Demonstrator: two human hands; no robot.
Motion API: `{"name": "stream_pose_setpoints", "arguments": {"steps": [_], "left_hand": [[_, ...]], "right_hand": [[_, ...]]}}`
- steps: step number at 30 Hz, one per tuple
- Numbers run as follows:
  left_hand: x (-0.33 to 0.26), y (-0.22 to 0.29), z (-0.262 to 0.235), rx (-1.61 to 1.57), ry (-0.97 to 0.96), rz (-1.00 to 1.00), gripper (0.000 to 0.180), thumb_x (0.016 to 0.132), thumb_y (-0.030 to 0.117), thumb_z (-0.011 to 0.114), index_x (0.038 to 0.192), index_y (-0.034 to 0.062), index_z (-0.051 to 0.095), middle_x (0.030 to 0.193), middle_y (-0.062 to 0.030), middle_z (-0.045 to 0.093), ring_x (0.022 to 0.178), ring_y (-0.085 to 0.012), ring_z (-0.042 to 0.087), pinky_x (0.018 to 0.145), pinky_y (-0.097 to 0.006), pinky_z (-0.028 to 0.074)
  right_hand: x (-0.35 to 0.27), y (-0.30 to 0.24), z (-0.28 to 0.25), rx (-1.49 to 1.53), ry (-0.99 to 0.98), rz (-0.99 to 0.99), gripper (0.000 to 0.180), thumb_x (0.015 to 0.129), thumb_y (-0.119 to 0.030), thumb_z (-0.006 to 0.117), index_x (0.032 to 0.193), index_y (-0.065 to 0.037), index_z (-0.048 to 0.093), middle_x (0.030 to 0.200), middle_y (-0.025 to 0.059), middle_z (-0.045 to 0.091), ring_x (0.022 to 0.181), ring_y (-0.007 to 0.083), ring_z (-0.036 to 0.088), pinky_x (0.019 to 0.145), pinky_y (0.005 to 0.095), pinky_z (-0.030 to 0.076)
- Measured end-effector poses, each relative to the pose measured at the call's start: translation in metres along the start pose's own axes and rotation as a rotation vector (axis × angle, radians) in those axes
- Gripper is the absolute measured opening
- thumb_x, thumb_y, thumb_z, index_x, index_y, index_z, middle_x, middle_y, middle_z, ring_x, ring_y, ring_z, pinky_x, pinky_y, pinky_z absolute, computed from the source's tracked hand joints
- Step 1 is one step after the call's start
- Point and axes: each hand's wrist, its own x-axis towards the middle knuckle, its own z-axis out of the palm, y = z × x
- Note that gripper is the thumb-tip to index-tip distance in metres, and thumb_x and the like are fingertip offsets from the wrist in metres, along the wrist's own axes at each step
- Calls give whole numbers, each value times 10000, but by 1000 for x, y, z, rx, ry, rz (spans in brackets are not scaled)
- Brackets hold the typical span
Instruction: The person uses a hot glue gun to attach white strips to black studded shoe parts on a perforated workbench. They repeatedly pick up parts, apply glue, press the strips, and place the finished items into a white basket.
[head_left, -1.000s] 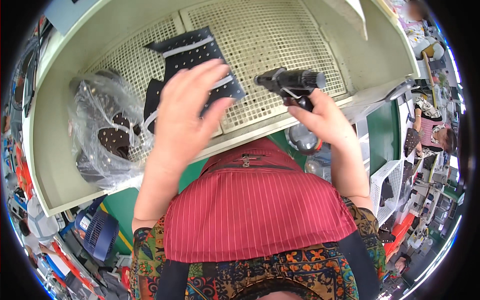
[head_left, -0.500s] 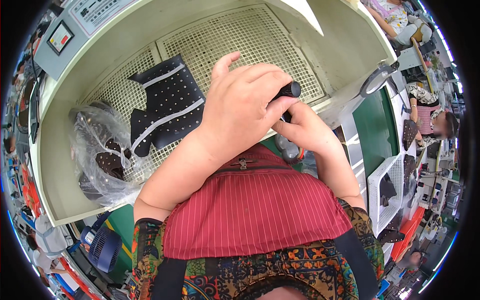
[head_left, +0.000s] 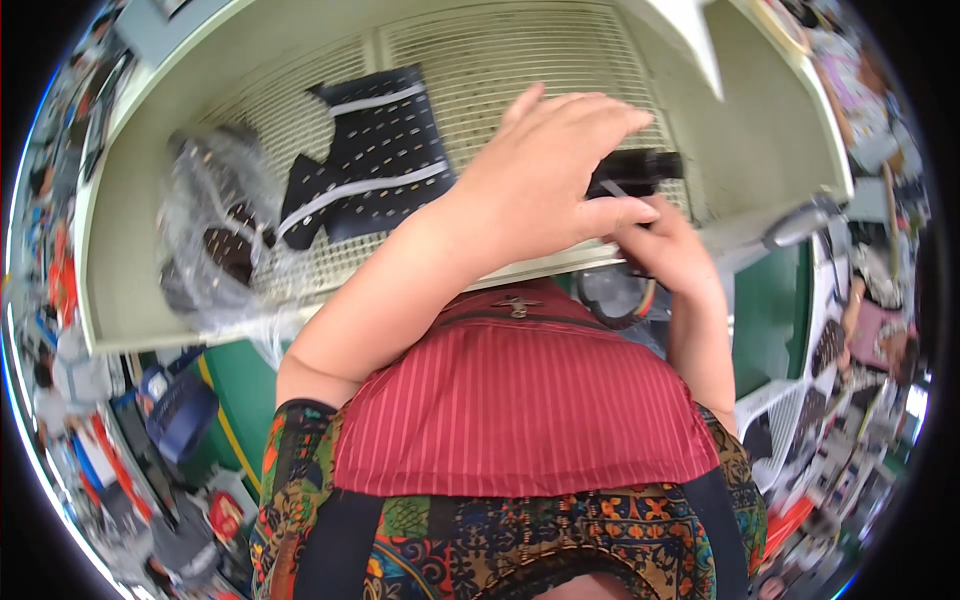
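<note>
My left hand (head_left: 545, 185) is raised over the near right part of the pale bin, fingers stretched and thumb apart. Between its fingers and thumb lies a short black cylindrical thing (head_left: 645, 166), blurred, with a light strip near its inner end. Gaps show between it and the left fingertips. My right hand (head_left: 668, 250) is closed just below, thumb up, on the black thing's lower part; its fingers are partly hidden. To the left, a black studded fabric piece (head_left: 385, 130) with two pale bands lies flat on the grid, touched by neither hand.
A clear plastic bag (head_left: 215, 265) with dark studded pieces rests at the bin's left. The bin's rim (head_left: 215, 338) runs before me. A round tape roll (head_left: 625, 320) hangs by the near edge. A blue fan (head_left: 182, 415) stands lower left, a white basket (head_left: 785, 425) at right.
The view has shifted, so the bin sits higher. My left fingers have spread apart from the black thing, which now lies more sideways. Both hands appear farther right.
</note>
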Motion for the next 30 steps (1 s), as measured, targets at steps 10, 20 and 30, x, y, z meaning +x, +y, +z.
{"name": "stream_pose_setpoints", "arguments": {"steps": [10, 20, 30], "left_hand": [[-132, -96, -81, 815, -311, -670, 603, 756, 255, 717, 1309, 177, 491, 1406, -81, 421, 1339, -287, 331, 1097, -557, 203], [-161, -155, -94, 869, -293, -508, 317, 807, 194, 652, 1121, 167, 619, 1106, -42, 631, 1131, -234, 533, 1052, -597, 238], [-105, -134, -137, -43, -6, -374, 213, 869, 147, 601, 1032, 13, 627, 866, -132, 644, 767, -237, 610, 715, -309, 469]], "right_hand": [[78, 110, -64, 681, 52, 203, 301, 894, -179, 557, 1126, 1, 492, 941, 140, 645, 744, 162, 610, 551, 274, 512], [45, 126, -42, -732, 739, -265, 388, 879, -235, 597, 1186, -2, 551, 1007, 89, 636, 877, 167, 599, 794, 267, 473], [-23, 43, 130, 447, 299, -14, 411, 906, -242, 582, 1226, 10, 530, 1082, 94, 629, 978, 161, 598, 834, 298, 474]]}}
